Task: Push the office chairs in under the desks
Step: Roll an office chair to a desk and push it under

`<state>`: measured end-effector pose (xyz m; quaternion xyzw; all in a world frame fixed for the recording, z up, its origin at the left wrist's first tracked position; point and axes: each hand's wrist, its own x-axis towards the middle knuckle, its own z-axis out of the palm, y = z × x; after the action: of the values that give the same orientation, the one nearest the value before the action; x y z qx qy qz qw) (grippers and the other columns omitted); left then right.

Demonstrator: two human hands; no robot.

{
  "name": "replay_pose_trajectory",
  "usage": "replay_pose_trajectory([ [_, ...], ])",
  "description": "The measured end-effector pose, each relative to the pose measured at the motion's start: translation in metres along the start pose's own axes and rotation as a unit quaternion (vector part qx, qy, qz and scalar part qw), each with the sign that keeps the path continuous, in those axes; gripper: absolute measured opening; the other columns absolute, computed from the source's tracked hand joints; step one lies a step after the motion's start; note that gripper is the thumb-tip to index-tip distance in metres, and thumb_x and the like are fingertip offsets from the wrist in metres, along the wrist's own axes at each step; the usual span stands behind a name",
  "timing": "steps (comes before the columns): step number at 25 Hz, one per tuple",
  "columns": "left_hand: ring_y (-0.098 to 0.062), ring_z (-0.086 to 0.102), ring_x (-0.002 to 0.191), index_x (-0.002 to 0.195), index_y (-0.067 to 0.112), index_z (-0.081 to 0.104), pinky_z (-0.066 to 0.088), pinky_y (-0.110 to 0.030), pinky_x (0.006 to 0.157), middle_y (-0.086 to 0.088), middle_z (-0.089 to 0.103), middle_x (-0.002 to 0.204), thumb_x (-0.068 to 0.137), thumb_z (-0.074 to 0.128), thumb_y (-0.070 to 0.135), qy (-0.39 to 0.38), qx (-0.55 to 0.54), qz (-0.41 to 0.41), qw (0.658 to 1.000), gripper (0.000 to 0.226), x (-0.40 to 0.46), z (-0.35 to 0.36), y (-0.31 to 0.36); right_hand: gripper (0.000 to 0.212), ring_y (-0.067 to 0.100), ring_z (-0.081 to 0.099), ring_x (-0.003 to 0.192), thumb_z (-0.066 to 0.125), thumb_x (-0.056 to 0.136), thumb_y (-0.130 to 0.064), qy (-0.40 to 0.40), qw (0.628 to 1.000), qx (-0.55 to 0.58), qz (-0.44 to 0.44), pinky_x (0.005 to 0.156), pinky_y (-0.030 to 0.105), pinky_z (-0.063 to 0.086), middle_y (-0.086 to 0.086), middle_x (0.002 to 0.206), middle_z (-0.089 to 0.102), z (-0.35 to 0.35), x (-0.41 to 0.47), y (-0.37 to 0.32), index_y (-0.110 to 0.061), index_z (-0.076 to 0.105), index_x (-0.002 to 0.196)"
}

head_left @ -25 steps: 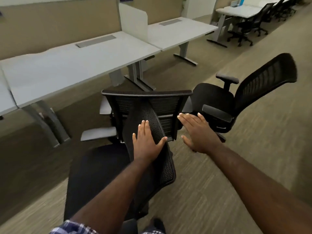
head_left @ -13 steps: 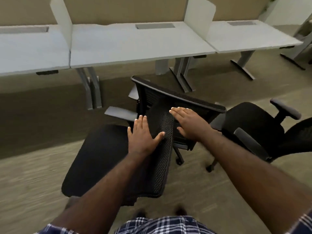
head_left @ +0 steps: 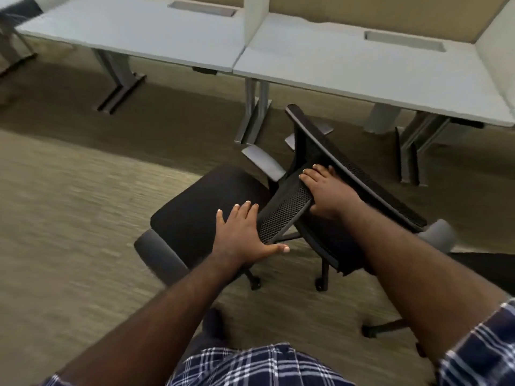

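Two black mesh office chairs stand on the carpet in front of the grey desks. The near chair's seat (head_left: 200, 213) faces left and its mesh backrest (head_left: 281, 215) tilts toward me. My left hand (head_left: 242, 238) lies flat against that backrest's lower edge, fingers spread. My right hand (head_left: 326, 190) is wrapped over the top of the same backrest, thumb underneath. The second chair's backrest (head_left: 362, 176) stands just behind my right hand, angled toward the right desk (head_left: 348, 65). Both chairs are outside the desks.
The left desk (head_left: 133, 32) adjoins the right one, with grey metal legs (head_left: 253, 107) between them and a white divider panel (head_left: 255, 12) above. A third chair's black seat (head_left: 487, 268) and wheeled base (head_left: 390, 327) sit at the right edge. Open carpet spreads to the left.
My view has swung left and down. The near chair has turned, its seat now pointing left. My right hand moved from the second chair's back onto the near backrest's top.
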<state>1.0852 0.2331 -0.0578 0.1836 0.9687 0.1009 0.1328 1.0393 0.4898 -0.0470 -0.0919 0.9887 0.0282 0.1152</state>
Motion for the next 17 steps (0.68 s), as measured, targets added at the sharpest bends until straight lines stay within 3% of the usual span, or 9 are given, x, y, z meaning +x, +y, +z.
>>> replay_pose_trajectory([
  [4,-0.023,0.016,0.149,0.155,0.018,0.021,0.011,-0.057,0.119,-0.002,0.022,0.163,0.066,0.060,0.081,0.028,-0.020,-0.055,0.998,0.116,-0.002,-0.005,-0.008,0.084,0.026,0.011,0.150,0.067,0.084,-0.045,-0.017,0.999,-0.007,-0.042,0.120,0.052,0.000,0.006,0.160,0.026,-0.005,0.023,0.002,-0.014,0.028,0.152],
  [8,-0.024,0.021,0.148,0.154,0.017,0.026,0.015,-0.054,0.119,-0.002,0.028,0.160,0.062,0.058,0.083,0.055,-0.015,-0.068,0.996,0.117,0.002,-0.014,-0.020,0.084,0.029,0.015,0.149,0.066,0.084,-0.054,-0.006,0.999,-0.005,-0.048,0.119,0.054,0.001,0.008,0.157,0.031,-0.007,0.035,-0.003,-0.014,0.032,0.150],
  [13,-0.022,0.025,0.146,0.141,0.024,0.051,0.018,-0.053,0.117,0.002,0.039,0.154,0.059,0.060,0.086,0.044,-0.030,-0.080,0.995,0.104,0.007,-0.020,-0.051,0.080,0.031,0.019,0.146,0.066,0.082,-0.057,0.023,0.999,-0.002,-0.046,0.118,0.057,0.003,0.007,0.152,0.037,-0.007,0.049,-0.022,-0.017,0.039,0.145],
  [17,-0.021,0.030,0.144,0.132,0.026,0.060,0.021,-0.052,0.116,0.005,0.048,0.148,0.055,0.056,0.090,0.054,-0.021,-0.071,0.996,0.100,0.016,-0.031,-0.079,0.076,0.033,0.022,0.145,0.066,0.081,-0.057,0.032,0.999,0.006,-0.038,0.118,0.058,0.003,0.008,0.149,0.040,-0.008,0.069,-0.039,-0.018,0.042,0.142],
])
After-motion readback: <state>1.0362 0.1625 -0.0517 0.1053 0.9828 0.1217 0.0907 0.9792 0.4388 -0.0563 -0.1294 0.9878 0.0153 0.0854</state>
